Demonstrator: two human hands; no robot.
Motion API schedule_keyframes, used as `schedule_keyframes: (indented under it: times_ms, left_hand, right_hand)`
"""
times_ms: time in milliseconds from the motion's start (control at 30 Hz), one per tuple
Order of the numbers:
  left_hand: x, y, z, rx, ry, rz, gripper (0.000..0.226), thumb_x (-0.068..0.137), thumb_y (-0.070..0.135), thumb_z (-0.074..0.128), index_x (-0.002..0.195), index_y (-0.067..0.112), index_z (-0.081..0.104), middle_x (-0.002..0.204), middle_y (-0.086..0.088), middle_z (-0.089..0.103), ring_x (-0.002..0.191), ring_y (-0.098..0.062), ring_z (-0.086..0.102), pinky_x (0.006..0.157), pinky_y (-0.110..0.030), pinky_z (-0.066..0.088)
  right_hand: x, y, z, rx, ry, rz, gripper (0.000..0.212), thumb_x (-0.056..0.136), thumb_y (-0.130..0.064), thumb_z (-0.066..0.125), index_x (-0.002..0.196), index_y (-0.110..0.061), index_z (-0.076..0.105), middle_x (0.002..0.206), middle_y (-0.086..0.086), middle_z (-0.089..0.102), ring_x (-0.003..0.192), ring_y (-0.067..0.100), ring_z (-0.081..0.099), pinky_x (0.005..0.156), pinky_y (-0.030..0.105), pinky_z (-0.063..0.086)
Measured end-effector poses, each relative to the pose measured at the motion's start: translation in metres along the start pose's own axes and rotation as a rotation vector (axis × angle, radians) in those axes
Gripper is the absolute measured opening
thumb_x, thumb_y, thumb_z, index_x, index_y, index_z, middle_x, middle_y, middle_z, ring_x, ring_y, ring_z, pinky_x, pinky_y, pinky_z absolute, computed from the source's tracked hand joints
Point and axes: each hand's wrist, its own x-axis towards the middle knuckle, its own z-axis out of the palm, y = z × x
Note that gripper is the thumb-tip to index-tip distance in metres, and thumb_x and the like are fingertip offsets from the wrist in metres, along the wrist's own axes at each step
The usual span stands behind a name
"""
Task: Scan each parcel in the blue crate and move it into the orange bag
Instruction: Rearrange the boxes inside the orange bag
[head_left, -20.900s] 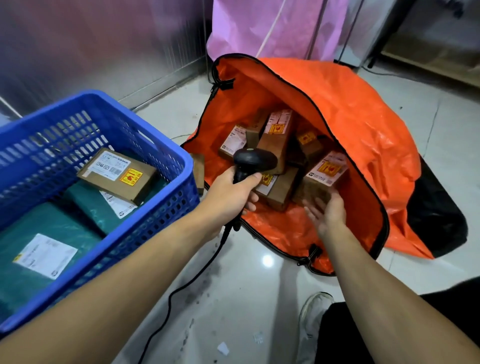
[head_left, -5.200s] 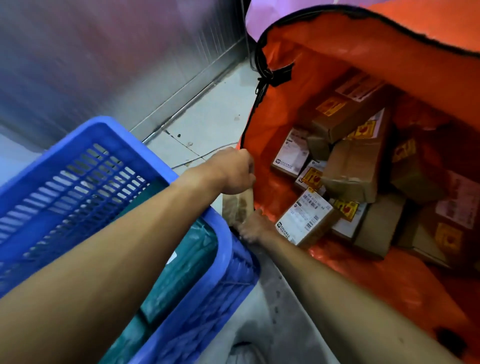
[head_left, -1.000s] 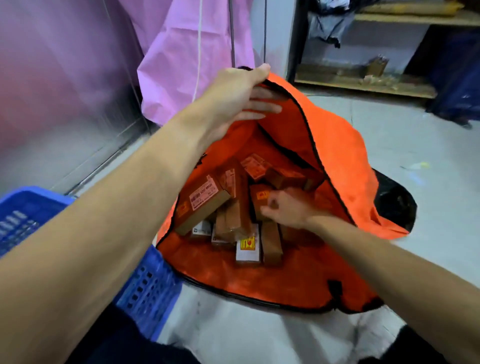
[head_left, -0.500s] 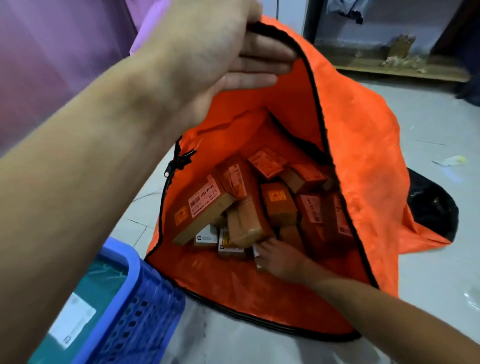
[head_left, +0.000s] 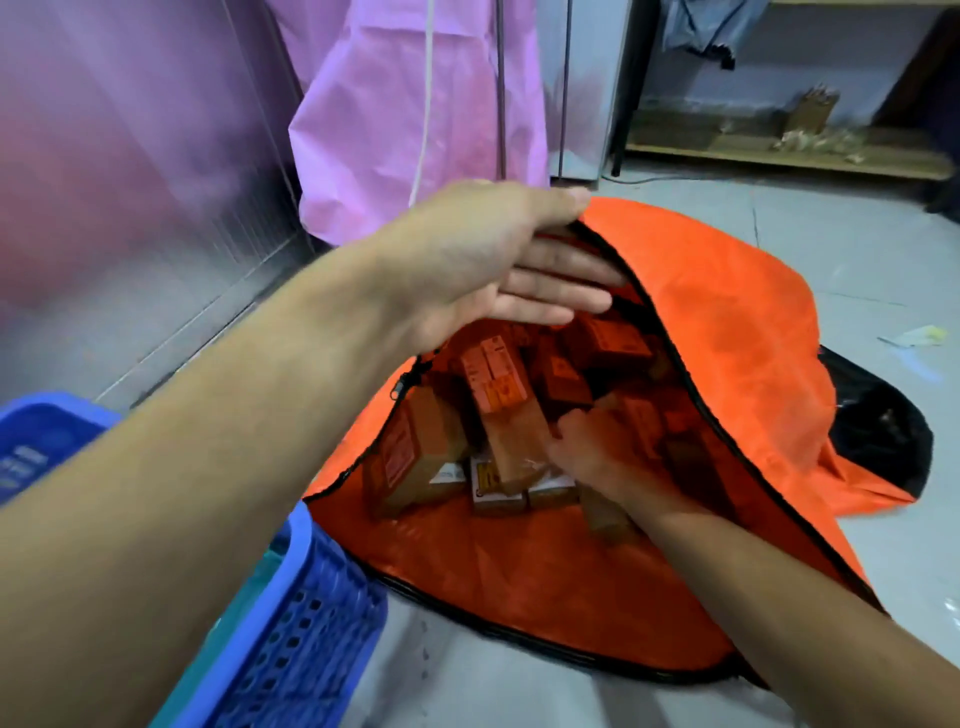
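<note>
Left hand (head_left: 483, 260): raised at the mouth of the orange bag (head_left: 727, 322), thumb lying over the black-edged rim and the four straight fingers under it, so the rim is held between them and the upper flap is lifted. Right hand (head_left: 597, 452): inside the bag, fingers bent against the side of an upright parcel (head_left: 514, 415), a tall brown cardboard box with an orange-tinted label on its top face. Blur prevents telling whether this hand grips the box or only touches it. Around it lie more cardboard parcels (head_left: 415, 457), rectangular, packed closely at mixed angles, several with printed labels, and one low box with a white and yellow label (head_left: 493, 483) is at the front. The bag is of thin, creased woven-look sheet and lies on its side on the floor (head_left: 857, 260), which is smooth, pale and tiled. A fold of glossy black fabric (head_left: 878, 431) shows behind its right edge. The blue crate (head_left: 291, 623), rigid perforated plastic, stands touching the bag's left lower edge and holds a teal parcel (head_left: 223, 639) in soft film. Beyond are a hanging pink sheet (head_left: 415, 104), a brushed metal panel (head_left: 130, 208) and a low wooden shelf (head_left: 779, 150).
</note>
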Motion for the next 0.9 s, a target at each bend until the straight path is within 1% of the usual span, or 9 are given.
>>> schedule_keyframes:
  times_ms: [167, 267, 367, 433, 533, 667, 733, 800, 900]
  left_hand:
    - [0.012, -0.008, -0.014, 0.031, 0.067, -0.029, 0.033, 0.110, 0.035, 0.047, 0.122, 0.013, 0.068, 0.101, -0.008, 0.082, 0.095, -0.022, 0.079, 0.095, -0.038, 0.060]
    - [0.010, -0.013, -0.020, 0.105, 0.085, 0.023, 0.033, 0.108, 0.036, 0.052, 0.121, 0.013, 0.071, 0.099, -0.006, 0.082, 0.094, -0.020, 0.079, 0.100, -0.040, 0.058]
    - [0.013, -0.017, -0.027, 0.207, 0.124, 0.047, 0.033, 0.106, 0.040, 0.054, 0.117, 0.015, 0.073, 0.096, 0.001, 0.082, 0.095, -0.013, 0.078, 0.104, -0.039, 0.054]
    - [0.018, -0.020, -0.032, 0.240, 0.157, 0.064, 0.032, 0.104, 0.044, 0.057, 0.114, 0.020, 0.075, 0.098, 0.008, 0.082, 0.098, -0.009, 0.077, 0.105, -0.038, 0.051]
    - [0.024, -0.029, -0.038, 0.255, 0.163, 0.094, 0.030, 0.102, 0.048, 0.059, 0.112, 0.024, 0.076, 0.100, 0.013, 0.081, 0.100, -0.006, 0.075, 0.105, -0.037, 0.050]
    - [0.030, -0.044, -0.047, 0.322, 0.139, 0.128, 0.037, 0.102, 0.051, 0.057, 0.103, 0.018, 0.075, 0.102, 0.009, 0.080, 0.096, -0.006, 0.074, 0.100, -0.036, 0.053]
    - [0.032, -0.048, -0.051, 0.443, 0.149, 0.163, 0.044, 0.105, 0.049, 0.054, 0.079, 0.013, 0.058, 0.071, 0.005, 0.065, 0.064, -0.007, 0.060, 0.075, -0.023, 0.057]
    - [0.030, -0.045, -0.053, 0.619, 0.192, 0.213, 0.051, 0.108, 0.043, 0.050, 0.065, 0.020, 0.034, 0.052, 0.009, 0.031, 0.043, -0.006, 0.028, 0.042, -0.015, 0.031]
    - [0.025, -0.040, -0.059, 0.815, 0.275, 0.316, 0.056, 0.107, 0.046, 0.052, 0.064, 0.016, 0.033, 0.059, 0.003, 0.027, 0.044, -0.011, 0.026, 0.042, -0.020, 0.024]
  right_hand:
    - [-0.031, -0.074, 0.032, 0.535, -0.517, -0.187, 0.029, 0.104, -0.034, 0.054, 0.088, -0.014, 0.069, 0.084, 0.013, 0.077, 0.067, 0.025, 0.071, 0.060, 0.024, 0.053]
    - [-0.038, -0.114, 0.060, 0.494, -0.657, -0.260, 0.028, 0.095, -0.052, 0.059, 0.098, -0.027, 0.071, 0.110, 0.005, 0.075, 0.093, 0.019, 0.069, 0.088, 0.029, 0.050]
    - [-0.034, -0.138, 0.082, 0.492, -0.721, -0.164, 0.057, 0.090, -0.075, 0.055, 0.116, -0.026, 0.069, 0.126, 0.001, 0.063, 0.116, 0.022, 0.060, 0.088, 0.028, 0.046]
    - [-0.026, -0.147, 0.091, 0.603, -0.635, 0.033, 0.086, 0.087, -0.082, 0.049, 0.141, -0.015, 0.058, 0.141, 0.006, 0.057, 0.128, 0.029, 0.057, 0.096, 0.030, 0.045]
    - [-0.003, -0.150, 0.106, 0.864, -0.417, 0.310, 0.090, 0.091, -0.069, 0.056, 0.153, -0.006, 0.041, 0.149, 0.012, 0.052, 0.132, 0.033, 0.057, 0.107, 0.037, 0.048]
    - [0.008, -0.140, 0.103, 0.785, -0.249, 0.260, 0.076, 0.092, -0.059, 0.062, 0.149, -0.010, 0.050, 0.145, 0.016, 0.058, 0.131, 0.039, 0.056, 0.107, 0.042, 0.048]
    - [0.008, -0.132, 0.094, 0.844, -0.218, 0.234, 0.069, 0.091, -0.056, 0.066, 0.146, -0.015, 0.055, 0.142, 0.014, 0.060, 0.130, 0.038, 0.057, 0.106, 0.041, 0.048]
    - [0.007, -0.118, 0.078, 0.946, -0.204, 0.179, 0.050, 0.092, -0.048, 0.071, 0.133, -0.019, 0.065, 0.127, 0.008, 0.070, 0.107, 0.027, 0.068, 0.087, 0.032, 0.058]
    - [0.000, -0.091, 0.044, 0.973, -0.227, 0.061, 0.037, 0.090, -0.050, 0.071, 0.113, -0.021, 0.071, 0.092, -0.001, 0.074, 0.062, 0.010, 0.062, 0.052, 0.023, 0.048]
